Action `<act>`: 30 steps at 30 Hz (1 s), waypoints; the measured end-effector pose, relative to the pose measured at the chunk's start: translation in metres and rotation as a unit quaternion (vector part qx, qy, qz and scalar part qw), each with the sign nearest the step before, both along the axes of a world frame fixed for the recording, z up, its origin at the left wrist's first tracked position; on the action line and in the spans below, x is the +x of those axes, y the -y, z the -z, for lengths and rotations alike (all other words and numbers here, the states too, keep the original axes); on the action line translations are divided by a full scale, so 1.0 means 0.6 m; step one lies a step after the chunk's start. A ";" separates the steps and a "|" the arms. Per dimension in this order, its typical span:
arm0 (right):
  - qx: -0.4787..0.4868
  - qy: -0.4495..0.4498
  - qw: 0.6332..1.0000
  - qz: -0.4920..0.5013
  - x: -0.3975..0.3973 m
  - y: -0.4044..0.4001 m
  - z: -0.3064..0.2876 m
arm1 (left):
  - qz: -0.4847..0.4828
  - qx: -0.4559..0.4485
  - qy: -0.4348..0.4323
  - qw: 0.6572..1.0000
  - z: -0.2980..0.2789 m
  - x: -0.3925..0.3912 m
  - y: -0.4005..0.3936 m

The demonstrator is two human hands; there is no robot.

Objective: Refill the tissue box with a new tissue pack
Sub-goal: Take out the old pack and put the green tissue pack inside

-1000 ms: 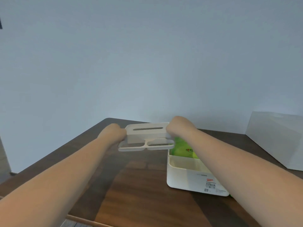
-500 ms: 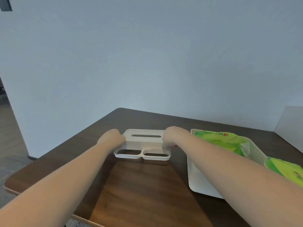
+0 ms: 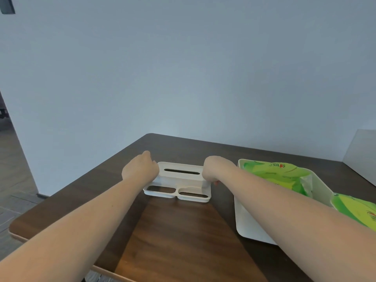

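The white tissue box lid (image 3: 179,182), with a slot on top and two oval cut-outs along its near flange, rests on the dark wooden table (image 3: 173,231). My left hand (image 3: 140,169) sits at its left end and my right hand (image 3: 215,169) at its right end, both with curled fingers touching the lid. To the right stands the open white tissue box base (image 3: 250,226) with a green tissue pack (image 3: 276,176) inside it. A second green tissue pack (image 3: 356,210) lies at the right edge, partly behind my right forearm.
A white box-like object (image 3: 360,155) stands at the far right of the table. The table's left corner (image 3: 16,228) is close, with floor beyond it. A plain wall runs behind the table.
Both hands carried the lid from above the box base down and to the left, and it now rests on the table. My view has turned left, so the base appears further right.
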State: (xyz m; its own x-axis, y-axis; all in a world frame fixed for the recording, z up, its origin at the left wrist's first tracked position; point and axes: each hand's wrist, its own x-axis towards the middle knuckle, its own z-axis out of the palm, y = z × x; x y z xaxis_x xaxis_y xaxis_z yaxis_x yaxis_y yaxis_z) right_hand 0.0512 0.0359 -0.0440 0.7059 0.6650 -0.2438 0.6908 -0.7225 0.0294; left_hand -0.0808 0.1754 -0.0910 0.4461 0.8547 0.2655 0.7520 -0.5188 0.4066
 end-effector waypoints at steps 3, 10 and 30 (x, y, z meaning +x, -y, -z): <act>0.051 0.007 0.999 -0.006 -0.009 0.020 -0.022 | 0.021 -0.003 -0.006 1.000 -0.022 0.006 0.021; 0.177 0.035 0.984 -0.003 -0.010 0.110 -0.065 | 0.120 -0.039 0.031 0.991 -0.078 0.043 0.107; 0.166 -0.006 0.949 0.269 0.112 0.420 -0.014 | 0.337 0.044 -0.063 0.938 -0.093 0.144 0.297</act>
State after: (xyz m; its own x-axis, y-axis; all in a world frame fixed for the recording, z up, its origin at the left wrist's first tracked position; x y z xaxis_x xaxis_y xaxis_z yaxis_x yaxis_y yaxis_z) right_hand 0.1187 -0.2158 -0.0355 0.9634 0.2513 -0.0934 0.2189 -0.9385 -0.2670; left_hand 0.0054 -0.0028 -0.0355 0.9100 0.3448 0.2301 0.2805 -0.9209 0.2705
